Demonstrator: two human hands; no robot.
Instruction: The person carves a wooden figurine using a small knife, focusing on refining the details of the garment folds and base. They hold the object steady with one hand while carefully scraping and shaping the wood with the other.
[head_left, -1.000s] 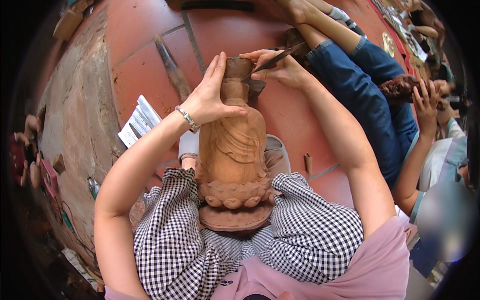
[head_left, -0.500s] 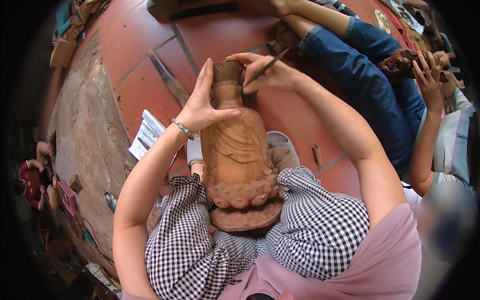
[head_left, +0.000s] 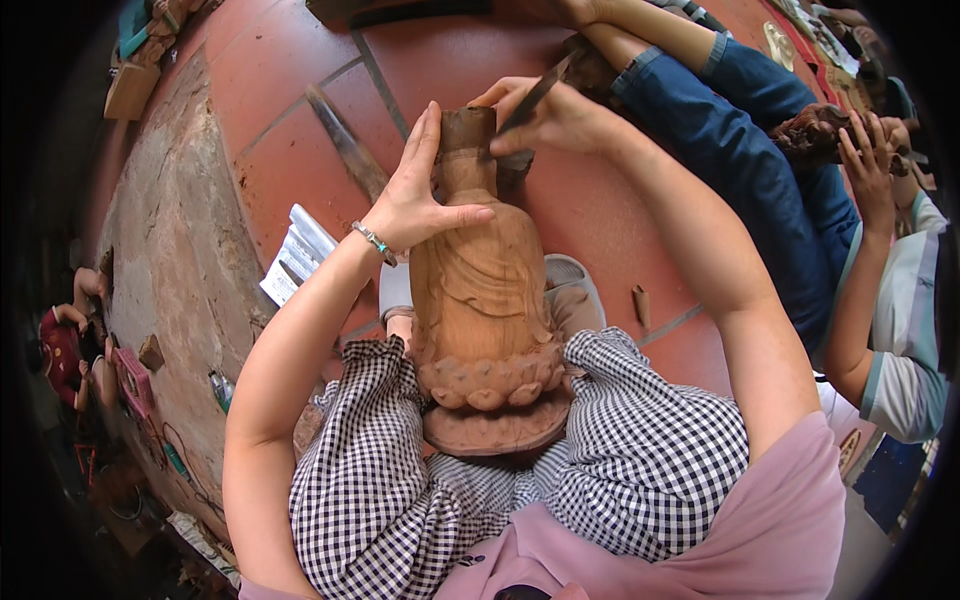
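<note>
A carved wooden figure in draped robes, with a ring of lotus petals round its base, stands between my knees, its narrow neck pointing away from me. My left hand grips it by the neck and shoulder, fingers straight along the neck's left side, thumb across the front. At the neck's right side my right hand is closed on a thin, dark, blade-like piece. Whether that piece is a knife or a folded abrasive strip, I cannot tell. The fingers' far side is partly hidden.
A long tool lies on the red tiles beyond my left hand, near a printed sheet. A wood scrap lies to the right. Beside me a person in jeans holds a dark reddish carving. At left is a stone slab.
My right hand and the dark piece have shifted a little up and to the right, and the piece stands steeper. The left hand keeps its place on the figure. The view has shifted slightly.
</note>
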